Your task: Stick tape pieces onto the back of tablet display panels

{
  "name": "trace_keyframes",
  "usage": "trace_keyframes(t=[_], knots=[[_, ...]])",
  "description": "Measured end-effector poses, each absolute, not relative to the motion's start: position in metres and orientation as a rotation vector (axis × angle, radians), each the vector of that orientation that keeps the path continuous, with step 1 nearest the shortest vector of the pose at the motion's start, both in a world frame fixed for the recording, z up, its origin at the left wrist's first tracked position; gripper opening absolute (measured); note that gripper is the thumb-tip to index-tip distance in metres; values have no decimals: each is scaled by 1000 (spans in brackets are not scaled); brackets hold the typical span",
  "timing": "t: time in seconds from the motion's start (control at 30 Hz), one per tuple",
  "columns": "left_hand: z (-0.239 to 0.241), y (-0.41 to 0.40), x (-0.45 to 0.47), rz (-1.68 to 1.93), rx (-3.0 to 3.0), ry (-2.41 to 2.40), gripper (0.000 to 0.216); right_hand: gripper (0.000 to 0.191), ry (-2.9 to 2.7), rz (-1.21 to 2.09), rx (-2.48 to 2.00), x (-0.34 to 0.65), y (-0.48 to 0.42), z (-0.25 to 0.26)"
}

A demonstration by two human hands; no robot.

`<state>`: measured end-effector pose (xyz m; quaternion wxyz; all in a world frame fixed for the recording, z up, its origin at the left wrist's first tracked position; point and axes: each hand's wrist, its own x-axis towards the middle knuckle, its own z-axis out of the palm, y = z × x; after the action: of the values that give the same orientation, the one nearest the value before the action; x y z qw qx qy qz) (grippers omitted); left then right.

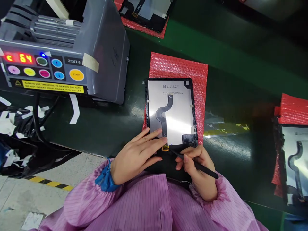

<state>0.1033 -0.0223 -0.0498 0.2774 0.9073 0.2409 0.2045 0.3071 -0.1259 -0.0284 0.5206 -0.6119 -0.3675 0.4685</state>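
A tablet display panel (178, 112) with a silvery back and black frame lies on a red bubble-wrap pouch (178, 62). A grey ribbon cable (160, 115) curves down the panel to a gold-coloured end (165, 148). My left hand (138, 150) is spread over the panel's lower left, fingers stretched out, fingertips resting by the cable's lower part. In my right hand (198, 163), at the lower right edge, is a pair of slim black tweezers (201, 167). Their tip reaches beside the gold end; whether it touches is too small to tell.
A grey tape dispenser (106, 54) stands at upper left, a white tape strip (74, 109) hanging from it. Clear yellowish film strips (223, 128) lie right of the pouch. Other panels on red wrap sit at the top (151, 16) and far right (295, 160).
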Motion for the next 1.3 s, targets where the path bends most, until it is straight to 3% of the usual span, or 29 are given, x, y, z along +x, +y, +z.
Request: trace_keyframes(t=[0.43,0.77,1.07,1.17,1.3], knots=[[-50,-21,104,573,2435,632,46,21,-1012,1102,-1472,317,-125,-34],[-48,-19,103,558,2436,576,22,19,-1031,1084,-1500,318,-125,-34],[-43,-25,110,472,2466,631,43,18,-971,992,-1440,325,-133,-36],[-42,-29,97,620,2175,673,48,16,-930,986,-1432,322,-134,-32],[-41,-21,59,1168,1277,880,42,9,-944,1014,-1392,320,-134,-30]])
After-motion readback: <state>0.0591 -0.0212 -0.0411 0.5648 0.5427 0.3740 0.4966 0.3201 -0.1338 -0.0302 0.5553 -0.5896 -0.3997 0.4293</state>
